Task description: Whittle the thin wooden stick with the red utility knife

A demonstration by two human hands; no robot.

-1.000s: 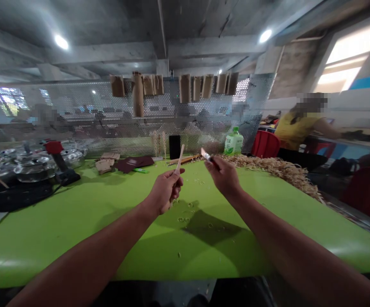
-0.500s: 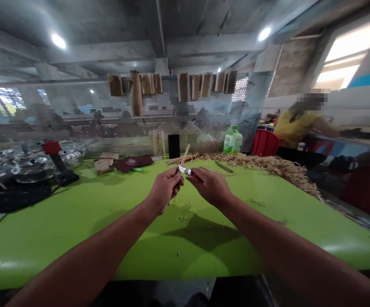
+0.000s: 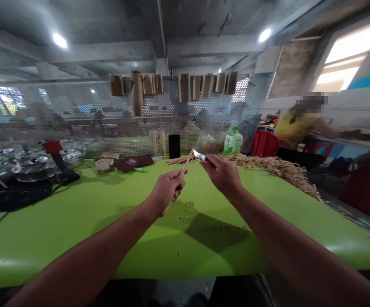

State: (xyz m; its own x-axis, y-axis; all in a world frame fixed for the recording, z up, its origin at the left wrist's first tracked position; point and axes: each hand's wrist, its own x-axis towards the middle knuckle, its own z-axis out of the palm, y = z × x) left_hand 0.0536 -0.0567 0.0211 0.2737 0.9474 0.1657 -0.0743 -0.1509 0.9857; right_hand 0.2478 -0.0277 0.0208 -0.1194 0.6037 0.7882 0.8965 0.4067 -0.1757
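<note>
My left hand is closed around the lower end of a thin pale wooden stick, which points up and away to the right. In my right hand is a carving knife with a dark red handle and a bright metal blade. The blade lies at the far tip of the stick; whether it touches the wood is too small to tell. Beneath the hands, several thin curled shavings lie on the green table.
A heap of shavings runs along the back right edge. Behind stand a green-tea bottle, a black phone-like slab and a perforated metal screen. Sandpaper sheets and metal pots are leftward. A person in yellow sits at right.
My right hand has moved the knife forward and right, from near my left fingers to the stick's far tip. The left hand has stayed nearly in place; the stick leans farther right.
</note>
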